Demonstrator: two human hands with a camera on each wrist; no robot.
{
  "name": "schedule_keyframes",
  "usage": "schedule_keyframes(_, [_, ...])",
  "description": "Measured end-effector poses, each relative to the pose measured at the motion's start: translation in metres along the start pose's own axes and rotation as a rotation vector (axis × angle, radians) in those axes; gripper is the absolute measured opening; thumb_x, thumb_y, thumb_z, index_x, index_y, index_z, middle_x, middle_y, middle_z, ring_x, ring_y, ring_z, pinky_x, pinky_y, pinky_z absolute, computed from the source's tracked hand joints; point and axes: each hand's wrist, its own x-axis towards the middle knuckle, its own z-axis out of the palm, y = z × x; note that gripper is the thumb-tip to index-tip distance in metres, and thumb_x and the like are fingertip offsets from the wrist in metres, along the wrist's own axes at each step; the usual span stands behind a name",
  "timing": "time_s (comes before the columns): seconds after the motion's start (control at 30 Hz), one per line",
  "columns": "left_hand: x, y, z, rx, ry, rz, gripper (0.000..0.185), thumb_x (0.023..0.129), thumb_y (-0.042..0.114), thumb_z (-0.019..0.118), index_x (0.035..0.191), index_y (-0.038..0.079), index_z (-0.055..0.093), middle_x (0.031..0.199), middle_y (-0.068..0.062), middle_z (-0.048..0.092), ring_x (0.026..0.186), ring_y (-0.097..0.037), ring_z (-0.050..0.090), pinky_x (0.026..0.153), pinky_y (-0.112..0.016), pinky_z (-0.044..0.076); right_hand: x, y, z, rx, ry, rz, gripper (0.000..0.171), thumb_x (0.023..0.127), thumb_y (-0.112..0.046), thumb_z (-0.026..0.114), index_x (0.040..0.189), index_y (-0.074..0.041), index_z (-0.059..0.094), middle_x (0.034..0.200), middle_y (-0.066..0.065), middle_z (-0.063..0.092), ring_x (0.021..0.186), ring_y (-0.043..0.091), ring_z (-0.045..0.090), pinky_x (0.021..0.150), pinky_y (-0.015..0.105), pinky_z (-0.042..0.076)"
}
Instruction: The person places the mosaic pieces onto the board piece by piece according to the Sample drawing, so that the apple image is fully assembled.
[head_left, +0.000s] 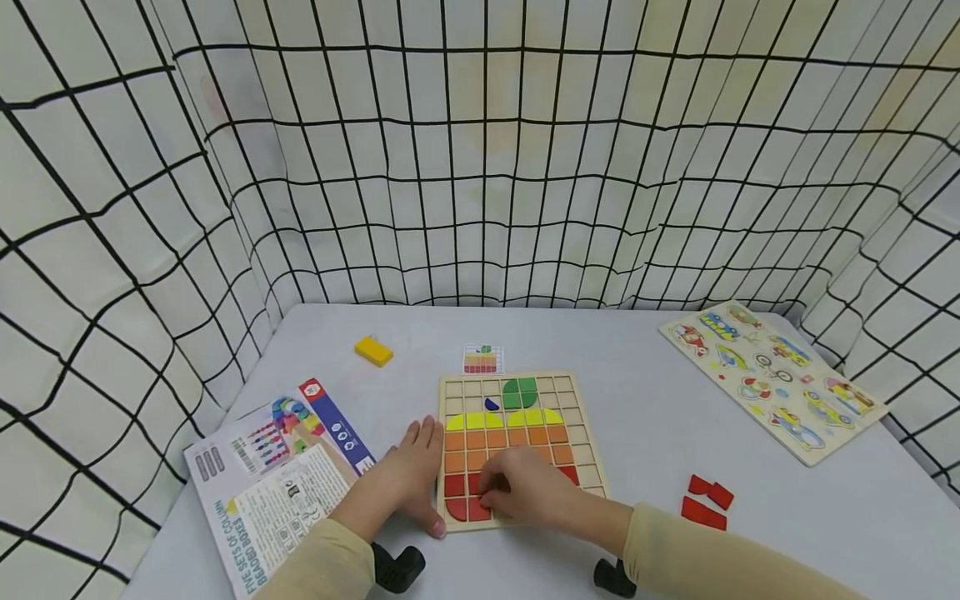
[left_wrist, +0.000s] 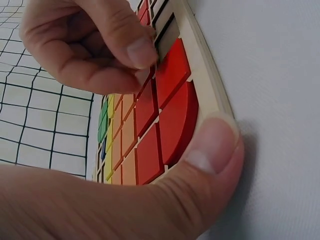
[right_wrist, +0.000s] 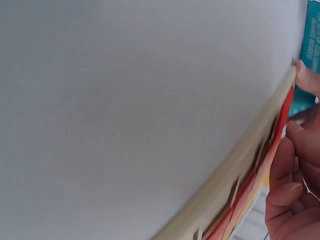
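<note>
A wooden grid board lies flat, with green, blue, yellow, orange and red tiles set in it. Along its left edge rests my left hand, fingers stretched out. The left thumb presses the board's rim beside a rounded red corner tile. Over the lower red rows, my right hand has its fingers curled. Its thumb and forefinger pinch a red tile, mostly hidden by the fingertips in the left wrist view. In the right wrist view, the right fingers meet at the board's edge.
Several loose red tiles lie right of the board. A small pattern card sits behind it, and a yellow block is farther left. A printed box lies at left, a picture puzzle board at right. Black netting surrounds the table.
</note>
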Motion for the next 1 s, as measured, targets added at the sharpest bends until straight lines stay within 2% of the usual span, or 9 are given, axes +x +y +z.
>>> schedule_keyframes(0.1, [0.001,0.0,0.001,0.003,0.004,0.009,0.127,0.062,0.033,0.098,0.157,-0.009,0.025,0.167,-0.028,0.02,0.156,-0.047,0.015,0.117,-0.067,0.032,-0.008,0.01,-0.009,0.049,0.017,0.052,0.007,0.092,-0.009,0.075,0.089,-0.016,0.075,0.081,-0.011,0.066,0.073,0.005,0.053,0.067,0.018,0.048])
schedule_keyframes(0.2, [0.001,0.0,0.001,0.007,0.006,0.013,0.128,0.062,0.034,0.098,0.157,-0.009,0.025,0.168,-0.028,0.02,0.156,-0.047,0.015,0.117,-0.067,0.032,-0.021,0.029,-0.026,0.049,0.069,0.074,0.006,0.093,-0.01,0.073,0.09,-0.015,0.074,0.084,-0.011,0.066,0.077,0.007,0.055,0.069,0.019,0.05])
schedule_keyframes(0.4, [0.001,0.0,0.0,0.004,-0.002,0.008,0.128,0.062,0.033,0.098,0.158,-0.008,0.024,0.168,-0.028,0.019,0.157,-0.047,0.014,0.117,-0.067,0.032,-0.06,0.084,-0.064,0.004,0.172,0.121,0.005,0.093,-0.008,0.074,0.095,-0.012,0.075,0.088,-0.006,0.07,0.079,0.006,0.058,0.069,0.019,0.053])
schedule_keyframes(0.57, [0.001,-0.001,0.001,-0.004,-0.006,0.007,0.128,0.062,0.033,0.097,0.158,-0.008,0.024,0.168,-0.028,0.018,0.157,-0.048,0.014,0.117,-0.067,0.031,-0.098,0.124,-0.085,-0.066,0.227,0.206,0.012,0.091,-0.006,0.074,0.097,-0.016,0.076,0.093,-0.006,0.074,0.081,0.004,0.061,0.07,0.019,0.055])
schedule_keyframes(0.8, [0.001,-0.002,0.003,-0.005,-0.004,0.002,0.128,0.062,0.034,0.097,0.158,-0.009,0.024,0.168,-0.029,0.018,0.156,-0.048,0.013,0.117,-0.067,0.031,-0.143,0.153,-0.097,-0.065,0.223,0.316,0.011,0.091,-0.01,0.075,0.1,-0.015,0.076,0.092,-0.007,0.073,0.078,0.002,0.058,0.067,0.018,0.053])
schedule_keyframes(1.0, [0.002,-0.001,0.002,-0.009,0.0,0.005,0.128,0.062,0.034,0.097,0.157,-0.009,0.024,0.168,-0.029,0.018,0.156,-0.049,0.013,0.118,-0.067,0.03,-0.165,0.16,-0.097,-0.108,0.184,0.308,0.011,0.085,-0.028,0.083,0.091,-0.022,0.075,0.084,-0.014,0.067,0.075,-0.005,0.053,0.067,0.02,0.05])
